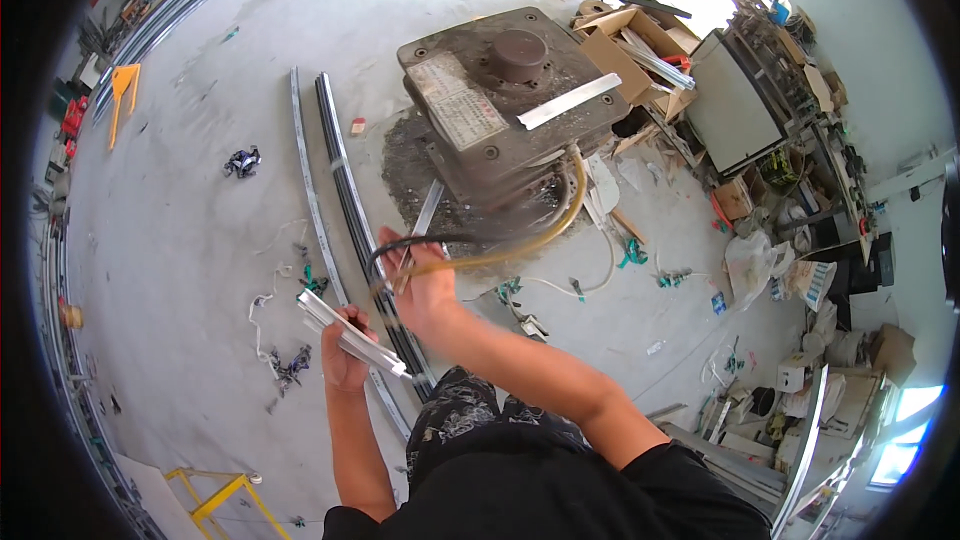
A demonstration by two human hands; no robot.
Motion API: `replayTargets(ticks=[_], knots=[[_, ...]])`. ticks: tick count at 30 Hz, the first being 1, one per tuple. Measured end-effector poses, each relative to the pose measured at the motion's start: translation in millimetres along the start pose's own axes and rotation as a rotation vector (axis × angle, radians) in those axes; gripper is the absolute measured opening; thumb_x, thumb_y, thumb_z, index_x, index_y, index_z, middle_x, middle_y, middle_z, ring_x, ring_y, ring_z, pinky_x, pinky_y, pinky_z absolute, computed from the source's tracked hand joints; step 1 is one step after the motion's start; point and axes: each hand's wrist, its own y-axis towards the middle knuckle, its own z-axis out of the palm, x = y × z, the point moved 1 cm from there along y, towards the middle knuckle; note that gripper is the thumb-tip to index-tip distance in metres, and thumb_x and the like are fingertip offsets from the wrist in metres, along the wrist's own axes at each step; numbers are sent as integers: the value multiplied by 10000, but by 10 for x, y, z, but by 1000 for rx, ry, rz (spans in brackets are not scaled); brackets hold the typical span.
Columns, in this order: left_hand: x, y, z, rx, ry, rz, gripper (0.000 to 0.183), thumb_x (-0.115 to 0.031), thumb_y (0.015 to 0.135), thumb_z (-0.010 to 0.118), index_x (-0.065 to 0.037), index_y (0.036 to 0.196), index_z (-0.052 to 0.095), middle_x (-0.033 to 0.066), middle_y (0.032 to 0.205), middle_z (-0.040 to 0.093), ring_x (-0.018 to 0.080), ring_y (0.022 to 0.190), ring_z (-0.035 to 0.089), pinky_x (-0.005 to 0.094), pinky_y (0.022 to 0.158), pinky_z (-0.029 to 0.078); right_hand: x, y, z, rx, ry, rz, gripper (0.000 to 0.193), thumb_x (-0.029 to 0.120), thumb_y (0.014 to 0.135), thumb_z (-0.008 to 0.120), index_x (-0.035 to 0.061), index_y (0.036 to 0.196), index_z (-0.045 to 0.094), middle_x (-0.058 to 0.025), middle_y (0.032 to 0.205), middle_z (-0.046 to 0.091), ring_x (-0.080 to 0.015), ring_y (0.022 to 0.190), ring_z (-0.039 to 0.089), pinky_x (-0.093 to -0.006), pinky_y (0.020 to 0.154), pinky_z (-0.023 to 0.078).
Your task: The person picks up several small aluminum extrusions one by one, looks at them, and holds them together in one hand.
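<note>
My left hand (343, 360) is closed around a small bundle of white and silvery metal strips (352, 336), held at a slant above the floor. To its right, my right hand (430, 292) is blurred by motion. Its fingers appear closed on a narrow silvery strip (429, 208), which points up toward the machine. A yellow hose (548, 243) and a black cable (450, 238) curve from the machine and cross at the right hand, partly covering the fingers. The heavy brown machine (468, 48) stands ahead, with a round cap and a white strip (570, 102) on top.
Long metal profiles (345, 175) lie on the floor beside the machine. Cardboard boxes (615, 60) and piled clutter (790, 210) line the right side. Green-and-white scraps (632, 253) and cords are scattered about. A yellow frame (228, 498) stands lower left, an orange stand (124, 90) farther off.
</note>
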Motion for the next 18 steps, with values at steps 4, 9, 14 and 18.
replayTargets(ticks=[4,9,14,18], knots=[[25,61,36,-14,-92,-30,161,-152,751,596,-88,894,559,83,1031,551,223,965,532,346,699,483,12,282,238,-38,73,-84,78,59,898,399,40,953,451,-151,1061,564,-219,941,557,-330,790,484],[185,523,-27,-8,-236,-172,191,-113,759,529,-39,935,529,201,1226,481,342,1175,439,429,969,389,22,308,216,-67,38,-71,114,63,907,393,32,994,459,-122,1023,567,-218,909,555,-320,764,488],[-135,1069,173,-4,-412,-122,339,-88,784,459,131,1043,461,241,1142,513,337,1109,484,390,1027,353,30,272,-110,19,-19,-43,111,119,924,416,31,984,448,-168,1084,555,-265,959,567,-385,867,481],[-384,1311,492,-29,-151,-49,403,-117,814,439,157,1108,437,222,1134,525,283,1055,523,356,943,426,154,116,-65,58,-92,-28,147,139,930,406,15,983,465,-175,1048,576,-284,997,568,-381,847,491]])
